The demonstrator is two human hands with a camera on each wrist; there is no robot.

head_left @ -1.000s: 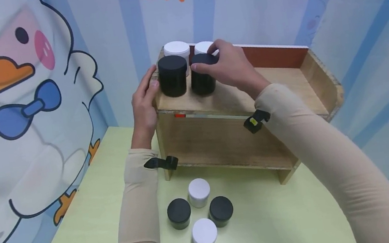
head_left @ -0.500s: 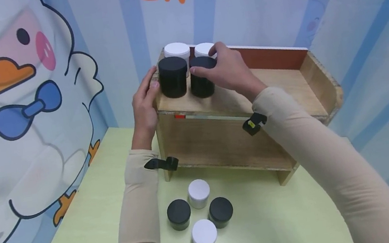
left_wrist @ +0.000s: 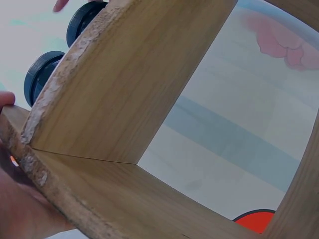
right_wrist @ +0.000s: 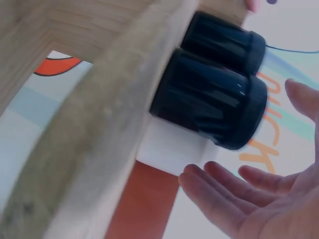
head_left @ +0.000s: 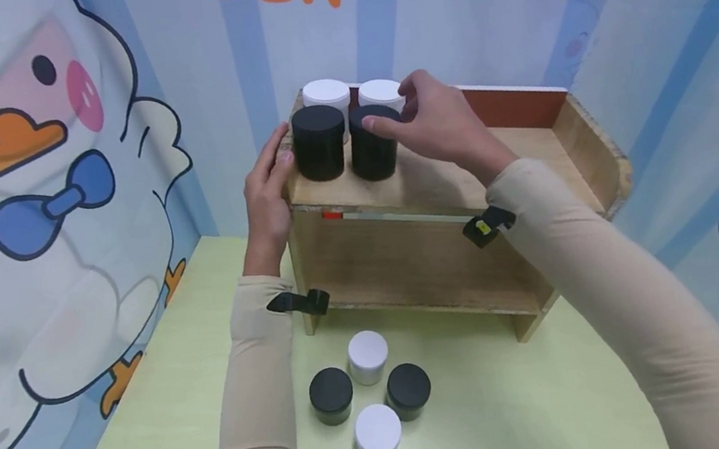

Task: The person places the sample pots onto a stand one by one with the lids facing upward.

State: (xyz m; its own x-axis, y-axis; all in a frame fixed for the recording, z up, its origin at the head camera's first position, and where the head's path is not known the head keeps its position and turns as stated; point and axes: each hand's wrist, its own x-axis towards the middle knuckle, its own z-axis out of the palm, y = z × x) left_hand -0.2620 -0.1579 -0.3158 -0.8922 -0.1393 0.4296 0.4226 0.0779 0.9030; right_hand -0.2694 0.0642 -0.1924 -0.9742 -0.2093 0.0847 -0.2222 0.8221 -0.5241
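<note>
Between a person's two hands, atop a wooden shelf (head_left: 420, 262), four jars are grouped two by two: a first black jar (head_left: 318, 146) just beside the left hand (head_left: 268, 199), a second black jar (head_left: 373, 150) just beside the right hand (head_left: 444, 120), and two white jars (head_left: 326, 93) close behind them. The left hand grips the end panel (left_wrist: 94, 184) of the shelf, thumb over the edge and fingers along the outside, a hold that seems meant to steady the unit. The right hand is open and holds nothing; the right wrist view shows its fingers apart and lightly bent, with a gap between them and the second black jar. Setting black in front of white, close to the left hand's end, appears to be deliberate sorting by color. Below both hands, in front of the shelf, four more jars stand on the pale green surface (head_left: 507, 388) in a loose diamond: a far white jar (head_left: 368, 353), a near white jar (head_left: 378, 433) and, between them to either side, a pair of black ones (head_left: 331, 393). Every jar appears to be lidded, so what they contain, if anything, cannot be told.
</note>
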